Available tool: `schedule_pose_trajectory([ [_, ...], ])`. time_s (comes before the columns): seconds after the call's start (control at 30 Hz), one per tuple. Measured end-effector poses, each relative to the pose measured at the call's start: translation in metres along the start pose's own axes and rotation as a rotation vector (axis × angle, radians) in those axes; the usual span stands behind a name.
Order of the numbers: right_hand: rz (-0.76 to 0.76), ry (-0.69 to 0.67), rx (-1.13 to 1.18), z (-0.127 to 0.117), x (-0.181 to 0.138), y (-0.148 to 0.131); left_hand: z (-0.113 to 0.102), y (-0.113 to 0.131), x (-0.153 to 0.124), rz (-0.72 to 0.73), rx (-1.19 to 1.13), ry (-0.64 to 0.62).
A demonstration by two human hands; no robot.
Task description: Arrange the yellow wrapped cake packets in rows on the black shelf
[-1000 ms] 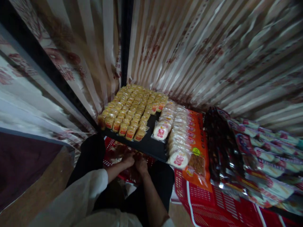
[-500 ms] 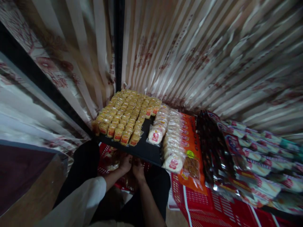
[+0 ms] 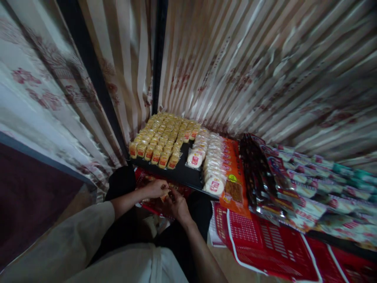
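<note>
Have the left grip [image 3: 154, 189] and right grip [image 3: 178, 204] close together, low between dark-clad knees [image 3: 121, 179] and above a red basket [image 3: 141, 175], with forearms lying toward roughly 8 and 5 o'clock. Can make out a small yellowish-orange packet [image 3: 163, 197] between the curled fingers, mostly covered. Cannot tell for either grip whether clamped on it or merely against it; cannot read its long axis or facing, too little being exposed.

Taking the clock from the hands, find yellow wrapped packets [image 3: 161, 137] at 12 o'clock, set in close rows on a black shelf [image 3: 188, 177], front labels turned toward 6 o'clock, front long axes leaning slightly from 1 to 7. At 2 o'clock, see two rows of white round packets [image 3: 214, 165], one behind another, front labels also toward 6. Between 2 and 3, see an orange bag [image 3: 235, 192], long axis roughly 12 to 6, lower end over the shelf's front edge. Just beyond, see dark packets [image 3: 256, 169], long axes about 11 to 5. Near 3 o'clock, farther out, see white-and-pink packets [image 3: 306, 188], overlapping. Between 3 and 4, find a second red basket [image 3: 265, 239] below shelf level. Toward 12 and 1, behind the packets, see a pleated, printed curtain [image 3: 200, 78].
</note>
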State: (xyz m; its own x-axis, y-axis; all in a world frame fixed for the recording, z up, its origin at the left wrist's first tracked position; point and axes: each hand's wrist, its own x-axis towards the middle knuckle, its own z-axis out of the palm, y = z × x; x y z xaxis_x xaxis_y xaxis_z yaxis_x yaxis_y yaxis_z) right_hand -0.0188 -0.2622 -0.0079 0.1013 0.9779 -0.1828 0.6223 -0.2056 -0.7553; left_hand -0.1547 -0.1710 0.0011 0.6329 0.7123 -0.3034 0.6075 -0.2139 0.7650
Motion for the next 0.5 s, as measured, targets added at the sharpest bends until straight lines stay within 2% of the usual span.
schedule_pose_trajectory([
  [0.27, -0.049, 0.074, 0.152, -0.032, -0.009, -0.021, -0.038, 0.036, -0.014, 0.198, -0.156, -0.115],
  [0.5, -0.112, 0.124, 0.259, -0.072, -0.001, -0.037, -0.053, 0.078, -0.001, 0.305, 0.026, 0.033],
])
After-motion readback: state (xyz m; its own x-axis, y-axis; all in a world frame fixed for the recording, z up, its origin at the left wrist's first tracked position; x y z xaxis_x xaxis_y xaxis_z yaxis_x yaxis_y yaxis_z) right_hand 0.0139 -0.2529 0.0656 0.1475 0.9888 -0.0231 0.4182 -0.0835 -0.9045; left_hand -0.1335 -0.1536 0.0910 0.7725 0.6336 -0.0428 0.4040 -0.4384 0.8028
